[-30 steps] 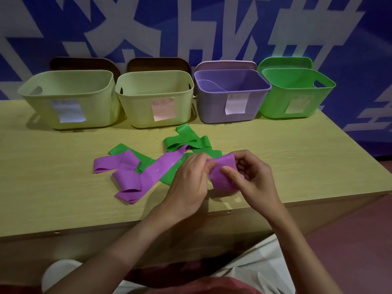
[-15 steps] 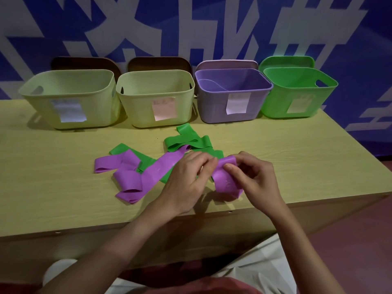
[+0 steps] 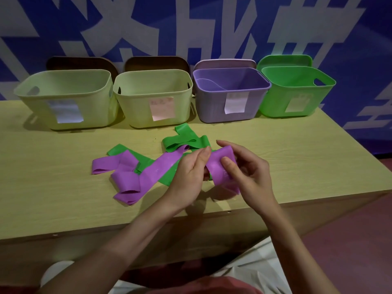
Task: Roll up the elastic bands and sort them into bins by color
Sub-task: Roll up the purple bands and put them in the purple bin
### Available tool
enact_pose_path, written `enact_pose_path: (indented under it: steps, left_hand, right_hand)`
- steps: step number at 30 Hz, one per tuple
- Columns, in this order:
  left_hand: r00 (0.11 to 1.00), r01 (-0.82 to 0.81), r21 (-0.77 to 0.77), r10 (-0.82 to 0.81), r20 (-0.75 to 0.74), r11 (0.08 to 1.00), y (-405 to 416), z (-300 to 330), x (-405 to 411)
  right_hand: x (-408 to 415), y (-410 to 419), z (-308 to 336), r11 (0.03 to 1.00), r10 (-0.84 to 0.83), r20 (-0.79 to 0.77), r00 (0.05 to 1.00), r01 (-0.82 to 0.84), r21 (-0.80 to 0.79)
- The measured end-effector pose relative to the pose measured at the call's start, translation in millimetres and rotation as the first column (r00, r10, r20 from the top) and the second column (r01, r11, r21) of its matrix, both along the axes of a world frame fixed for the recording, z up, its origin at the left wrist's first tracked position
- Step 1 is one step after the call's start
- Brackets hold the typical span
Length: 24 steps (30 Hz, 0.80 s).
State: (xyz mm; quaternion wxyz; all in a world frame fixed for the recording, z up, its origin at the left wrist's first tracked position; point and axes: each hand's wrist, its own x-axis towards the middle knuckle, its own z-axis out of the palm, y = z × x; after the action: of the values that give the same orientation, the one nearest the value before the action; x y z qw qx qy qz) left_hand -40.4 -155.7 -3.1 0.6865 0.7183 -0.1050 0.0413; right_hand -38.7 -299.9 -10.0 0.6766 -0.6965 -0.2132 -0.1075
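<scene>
A purple elastic band is held between both hands just above the table, partly rolled. My left hand pinches its left side and my right hand grips its right side with the thumb on top. More purple band lies unrolled on the table to the left, tangled with a green band. At the back stand a purple bin and a green bin.
Two pale yellow-green bins stand at the back left, each with a paper label. Lids lean behind all the bins against the blue wall. The wooden table's front edge runs just below my hands.
Both hands have kept turning the purple band; the roll now sits a little higher and more upright, with my right thumb on top of it.
</scene>
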Motion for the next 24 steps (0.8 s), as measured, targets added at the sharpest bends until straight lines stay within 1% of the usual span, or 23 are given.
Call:
enact_pose_path:
  steps: [1, 3, 5, 7, 8, 11, 13, 15, 17, 19, 21, 22, 24]
  left_hand:
    - [1.000, 0.007, -0.003, -0.007, -0.026, 1.000, -1.3, 0.8, 1.2]
    - [0.999, 0.028, 0.031, -0.027, -0.029, 0.999, -1.3, 1.2, 4.1]
    - [0.999, 0.043, 0.143, -0.046, 0.012, 0.989, 0.7, 0.1, 4.3]
    - [0.995, 0.018, 0.301, -0.046, 0.087, 0.954, 4.9, -2.6, 1.1]
    - [0.991, 0.001, 0.345, -0.047, 0.125, 0.938, 7.6, -4.3, -0.8]
    - [0.978, 0.029, 0.398, -0.108, 0.179, 0.917, 12.1, -7.6, -3.5]
    - [0.966, -0.010, 0.491, -0.118, 0.229, 0.871, 11.7, -10.3, -3.8]
    - [0.969, -0.035, 0.520, -0.100, 0.228, 0.853, 10.8, -13.5, -3.8]
    - [0.976, -0.030, 0.476, -0.077, 0.205, 0.879, 11.4, -14.7, -4.7]
    - [0.986, 0.030, 0.367, -0.088, 0.142, 0.930, 12.7, -11.6, -5.8]
    - [0.989, 0.144, 0.177, -0.147, 0.005, 0.974, 12.9, -5.1, -7.6]
    - [0.980, 0.187, 0.062, -0.183, -0.074, 0.980, 13.0, -2.3, -8.7]
    - [0.946, 0.243, -0.155, -0.269, -0.183, 0.958, 13.1, 0.6, -9.4]
  right_hand:
    - [0.4, 0.4, 0.3, 1.000, -0.016, 0.005, 1.000, 0.016, 0.005]
    - [1.9, 0.0, -0.5, 0.998, -0.056, 0.014, 0.998, 0.056, -0.004]
    - [3.0, -1.1, -1.7, 0.996, -0.082, 0.002, 0.997, 0.082, -0.035]
    - [2.5, -2.5, -4.1, 0.995, -0.088, -0.025, 0.996, 0.086, -0.055]
    - [2.3, -2.9, -5.6, 0.995, -0.087, -0.037, 0.996, 0.084, -0.060]
    - [2.7, -1.9, -9.3, 0.994, -0.095, -0.055, 0.994, 0.091, -0.063]
    - [3.6, -1.0, -10.2, 0.993, -0.103, -0.053, 0.993, 0.099, -0.065]
    - [3.1, 0.7, -9.8, 0.994, -0.081, -0.056, 0.995, 0.077, -0.072]
    - [2.0, 0.8, -8.9, 0.998, -0.023, -0.075, 0.997, 0.019, -0.055]
    - [2.2, -1.3, -8.0, 1.000, 0.017, -0.094, 0.995, -0.018, -0.010]
    - [3.0, -4.9, -7.9, 0.999, 0.032, -0.095, 0.995, -0.028, 0.038]
    - [2.9, -6.3, -7.5, 0.998, 0.037, -0.097, 0.995, -0.032, 0.052]
    - [1.8, -6.8, -6.1, 0.998, 0.032, -0.087, 0.996, -0.027, 0.063]
